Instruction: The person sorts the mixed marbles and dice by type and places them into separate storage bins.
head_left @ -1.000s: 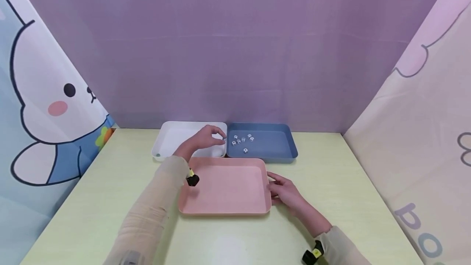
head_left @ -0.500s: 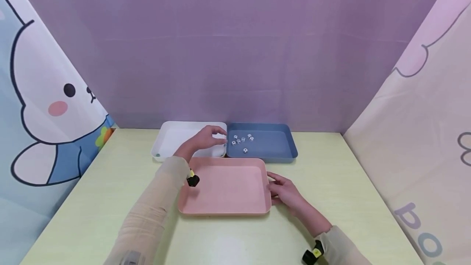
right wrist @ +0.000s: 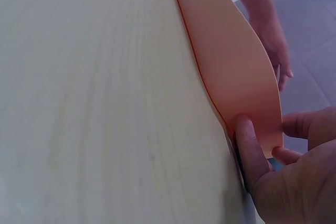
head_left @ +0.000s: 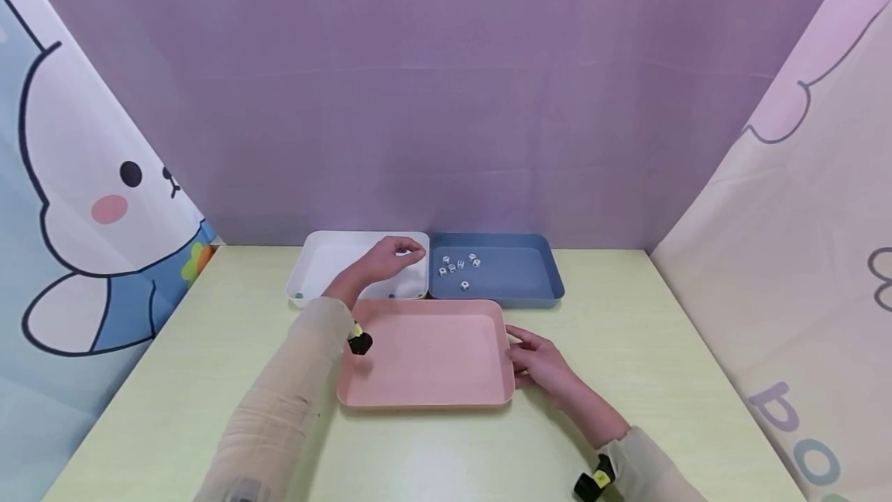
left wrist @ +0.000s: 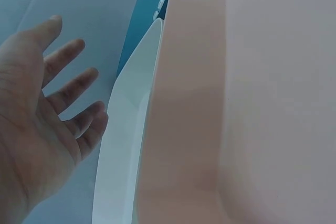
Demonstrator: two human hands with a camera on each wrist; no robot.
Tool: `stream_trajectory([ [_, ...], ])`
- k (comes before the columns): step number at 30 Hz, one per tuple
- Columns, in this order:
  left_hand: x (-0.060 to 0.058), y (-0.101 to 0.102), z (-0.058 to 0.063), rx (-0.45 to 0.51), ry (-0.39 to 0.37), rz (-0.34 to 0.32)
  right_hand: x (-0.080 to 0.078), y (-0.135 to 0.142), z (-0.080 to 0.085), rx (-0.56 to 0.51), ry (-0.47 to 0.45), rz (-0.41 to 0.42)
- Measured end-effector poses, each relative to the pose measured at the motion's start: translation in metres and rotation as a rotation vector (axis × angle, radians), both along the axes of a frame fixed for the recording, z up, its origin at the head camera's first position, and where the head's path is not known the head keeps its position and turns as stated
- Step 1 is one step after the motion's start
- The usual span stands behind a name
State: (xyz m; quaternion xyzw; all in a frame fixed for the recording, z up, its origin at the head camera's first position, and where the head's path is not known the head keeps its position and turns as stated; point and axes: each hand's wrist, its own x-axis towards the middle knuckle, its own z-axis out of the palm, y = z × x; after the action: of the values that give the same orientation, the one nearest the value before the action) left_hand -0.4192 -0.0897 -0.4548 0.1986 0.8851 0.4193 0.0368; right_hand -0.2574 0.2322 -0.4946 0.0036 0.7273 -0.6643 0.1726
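Over the right part of the white tray (head_left: 331, 258) hovers my left hand (head_left: 387, 259), palm sideways. In the left wrist view its fingers (left wrist: 73, 90) are spread and loosely bent, with nothing between them. A small dark round bead (head_left: 392, 296) lies at the tray's near edge, below that hand; a greenish bead (head_left: 299, 296) sits in the near left corner. My right hand (head_left: 543, 366) holds the right side of the pink tray (head_left: 425, 355). The right wrist view has its thumb (right wrist: 247, 140) against the outer wall and its other fingertips right at the rim.
A blue tray (head_left: 516, 269) stands against the white tray's right side, with several white dice (head_left: 464, 285) mostly in its left half. All trays are on a pale wooden table (head_left: 613, 316). A purple cloth (head_left: 446, 99) rises behind, with printed panels (head_left: 104, 192) at both sides.
The left hand has let go of a small dark bead, which has moved from the white tray's right wall to its near edge. That hand has shifted slightly left; the right has not moved.
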Motion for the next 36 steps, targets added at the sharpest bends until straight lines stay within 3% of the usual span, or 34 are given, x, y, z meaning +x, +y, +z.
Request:
stream_trajectory([
  [7,0.000,-0.012,0.000,-0.007,0.040,-0.020,-0.007,0.003,-0.011,0.004,0.005,-0.018],
  [20,0.012,-0.038,0.006,-0.054,0.065,0.039,-0.015,0.001,-0.017,0.025,0.007,-0.029],
  [30,0.048,-0.051,0.011,-0.107,0.163,0.048,-0.010,-0.002,-0.013,0.114,0.063,-0.077],
  [36,0.071,-0.055,0.014,-0.216,0.212,0.069,-0.011,-0.005,-0.003,0.352,0.244,-0.088],
])
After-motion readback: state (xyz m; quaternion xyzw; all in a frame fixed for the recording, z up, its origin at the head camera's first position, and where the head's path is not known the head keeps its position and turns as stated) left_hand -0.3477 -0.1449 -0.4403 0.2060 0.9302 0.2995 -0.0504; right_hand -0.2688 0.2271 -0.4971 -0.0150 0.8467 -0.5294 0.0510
